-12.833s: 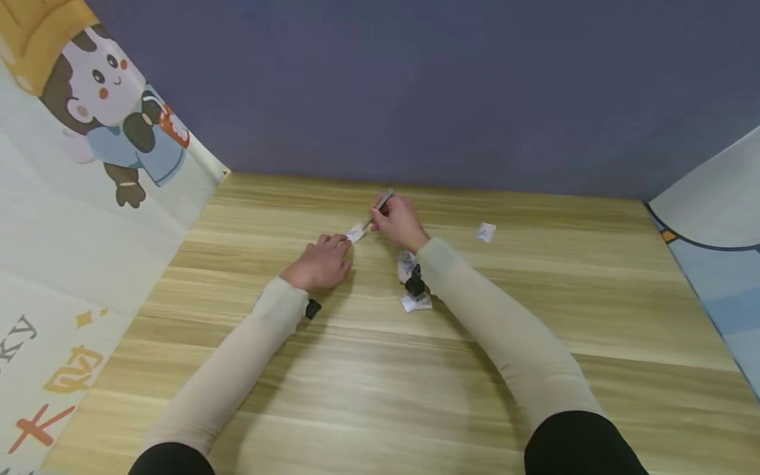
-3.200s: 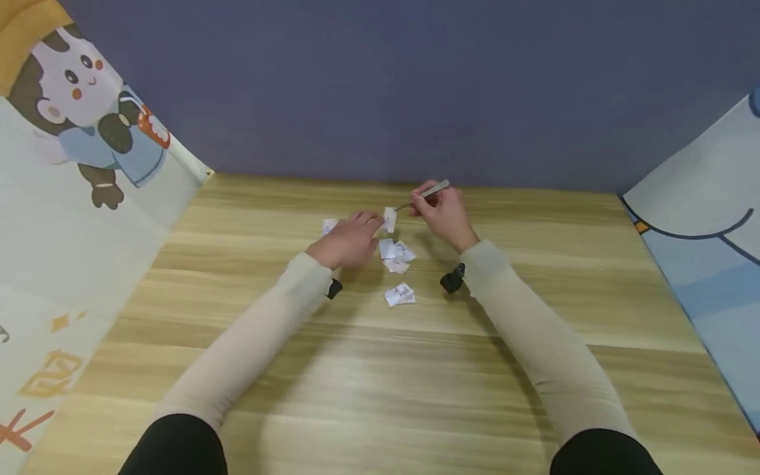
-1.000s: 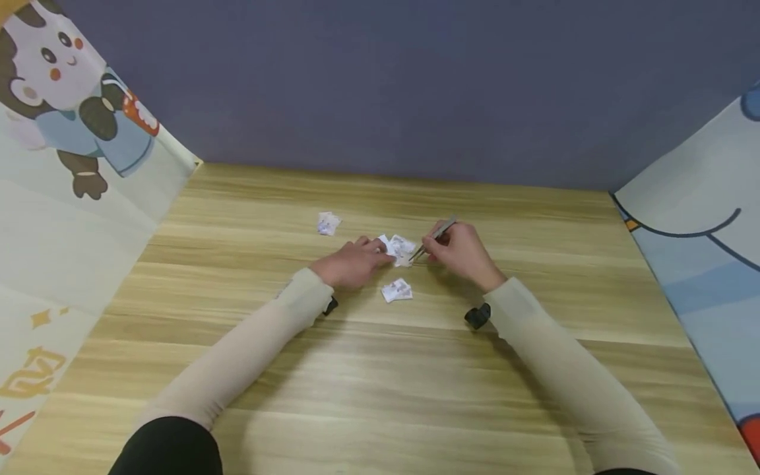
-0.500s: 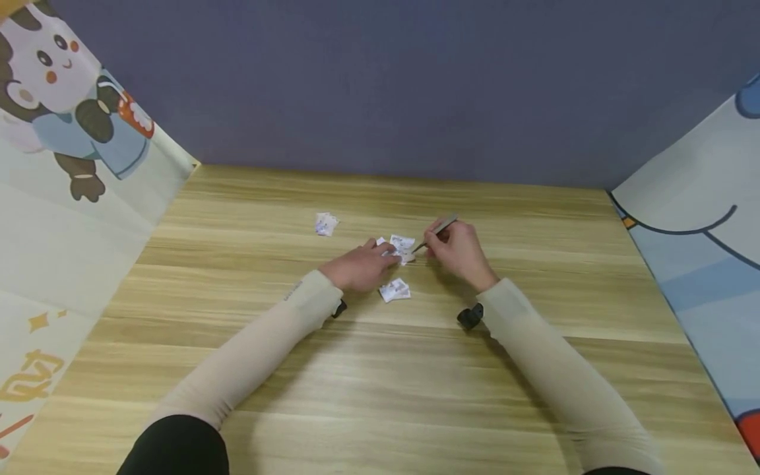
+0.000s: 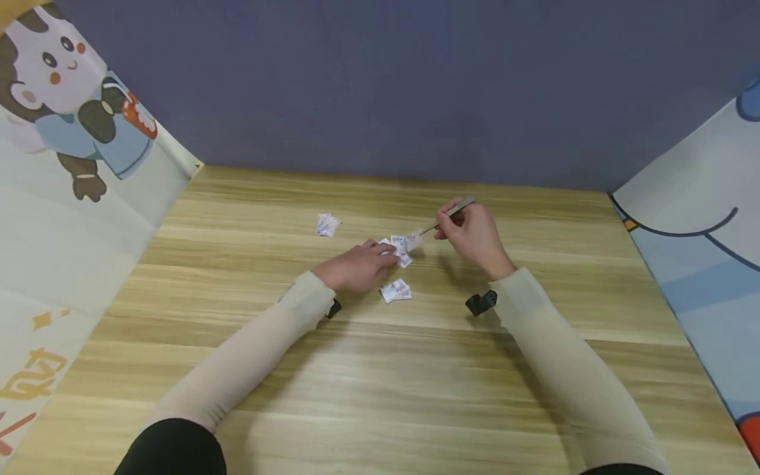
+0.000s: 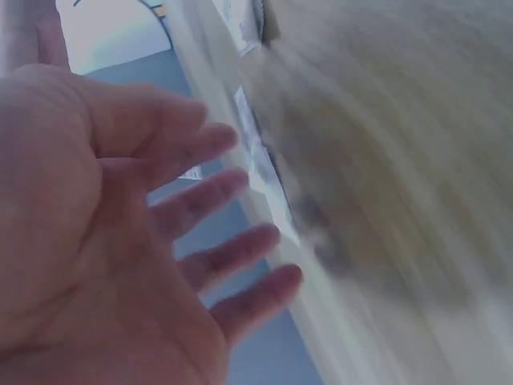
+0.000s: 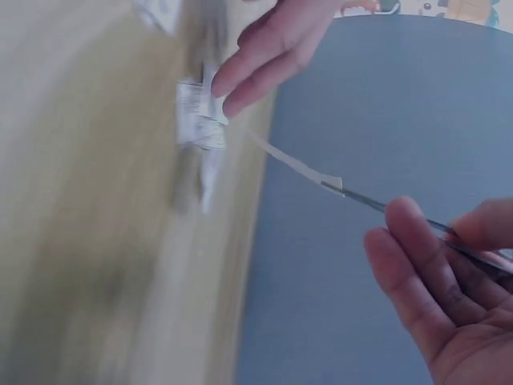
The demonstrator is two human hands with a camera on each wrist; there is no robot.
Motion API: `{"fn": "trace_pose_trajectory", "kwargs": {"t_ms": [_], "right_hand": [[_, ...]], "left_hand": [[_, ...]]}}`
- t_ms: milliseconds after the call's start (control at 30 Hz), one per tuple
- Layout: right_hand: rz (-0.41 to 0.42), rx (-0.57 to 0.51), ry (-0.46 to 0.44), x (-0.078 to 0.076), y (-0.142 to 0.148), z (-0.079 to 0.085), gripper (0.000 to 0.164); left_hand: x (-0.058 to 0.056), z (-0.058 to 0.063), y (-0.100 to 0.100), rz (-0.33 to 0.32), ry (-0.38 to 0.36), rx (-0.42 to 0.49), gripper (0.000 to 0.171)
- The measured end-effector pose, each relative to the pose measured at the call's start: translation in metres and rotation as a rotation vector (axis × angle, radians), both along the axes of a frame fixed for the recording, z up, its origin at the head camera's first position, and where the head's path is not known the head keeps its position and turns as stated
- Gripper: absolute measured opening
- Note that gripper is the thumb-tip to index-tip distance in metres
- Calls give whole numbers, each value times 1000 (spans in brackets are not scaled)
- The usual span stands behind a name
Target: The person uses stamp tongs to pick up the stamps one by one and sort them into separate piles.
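My right hand (image 5: 475, 239) pinches metal tweezers (image 5: 456, 210) between thumb and fingers. At their tips is a small white paper scrap (image 7: 296, 165), raised off the table and seen edge-on in the right wrist view; it is blurred in the head view. My left hand (image 5: 358, 266) lies with fingers extended, its fingertips on a small cluster of printed paper scraps (image 5: 401, 254), partly covering them. In the left wrist view the left hand's fingers (image 6: 240, 255) are spread and loosely straight, gripping nothing.
More paper scraps (image 5: 327, 224) lie together at the back left, and others (image 5: 395, 291) nearer the front. Everything lies on a wood-grain table (image 5: 380, 396). A dark blue panel (image 5: 404, 86) borders the back, with printed panels at both sides.
The right hand has gone from the back scrap to the cluster, then back and right, lifting a scrap with the tweezers. The left hand has shifted from the back onto the cluster.
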State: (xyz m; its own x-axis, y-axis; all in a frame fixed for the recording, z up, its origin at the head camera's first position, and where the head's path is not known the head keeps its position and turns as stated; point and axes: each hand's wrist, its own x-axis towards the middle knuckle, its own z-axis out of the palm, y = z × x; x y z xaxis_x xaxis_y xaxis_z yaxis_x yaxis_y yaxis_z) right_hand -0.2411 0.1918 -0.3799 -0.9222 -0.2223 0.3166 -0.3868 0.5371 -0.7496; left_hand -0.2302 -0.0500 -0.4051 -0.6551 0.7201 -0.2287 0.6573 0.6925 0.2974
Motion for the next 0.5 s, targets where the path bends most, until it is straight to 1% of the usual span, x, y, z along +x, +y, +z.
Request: {"fn": "trace_pose_trajectory", "kwargs": {"t_ms": [100,200,267,367,433,500], "right_hand": [[31,-29,30,-9,-10,4,14],[65,-75,27,-20,-25,4,13],[105,-125,0,-28,-38,3,14],[169,-178,-48,-42,-61,0,14],[213,-201,-84,-51,-76,-3,13],[244,-199,-109,-58,-91,-5,10]], "left_hand": [[2,3,-12,52,14,56,43],[3,7,-27,142,44,89,42],[3,10,-39,207,76,106,42],[2,12,-55,280,138,111,40],[1,13,-65,310,165,124,39],[0,12,-73,328,187,120,38]]}}
